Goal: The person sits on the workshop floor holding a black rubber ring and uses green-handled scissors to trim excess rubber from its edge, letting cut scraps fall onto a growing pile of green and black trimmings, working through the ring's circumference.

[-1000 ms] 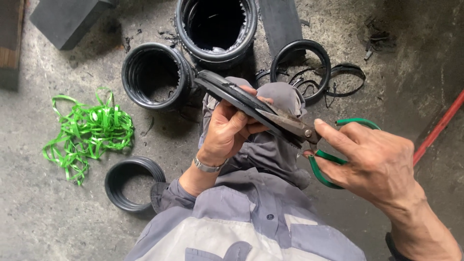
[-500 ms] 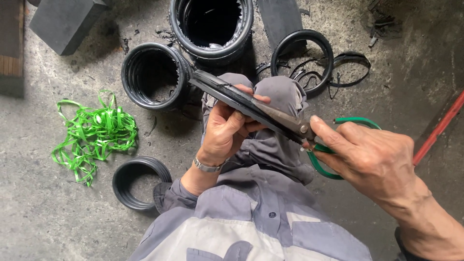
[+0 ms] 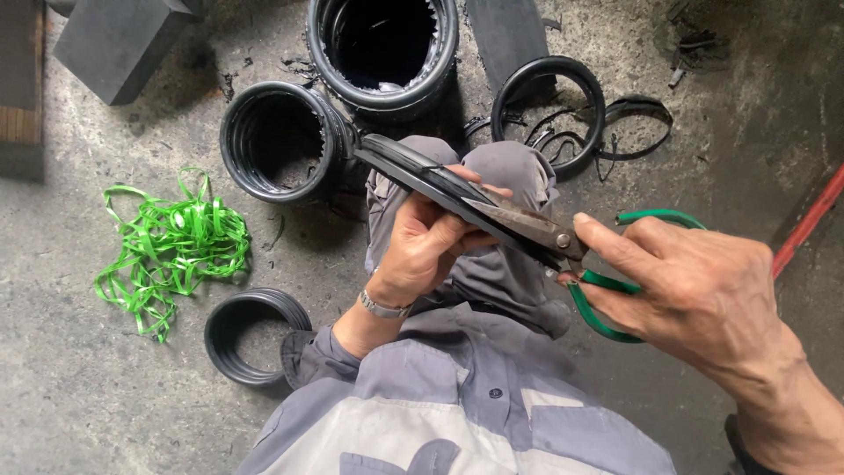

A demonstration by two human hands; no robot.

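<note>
The left hand [image 3: 426, 242] grips a black rubber strip [image 3: 413, 171] over the knee, fingers curled round it. The right hand [image 3: 694, 290] is closed through the green handles of scissors [image 3: 563, 242] — blades on the strip. Rubber rings [image 3: 281, 141] and green strapping [image 3: 171, 246] lie on the floor's left side.

Left hand [image 3: 422, 251] grips a black rubber strip [image 3: 413, 171]; right hand [image 3: 694, 290] works green-handled scissors [image 3: 563, 242] along it, above the concrete floor [image 3: 79, 405].

Rubber, steel, concrete
Matt black rubber strip [image 3: 422, 174]; dull, tarnished metal scissors [image 3: 563, 239] with glossy green plastic handles; rough grey concrete floor [image 3: 79, 396].
</note>
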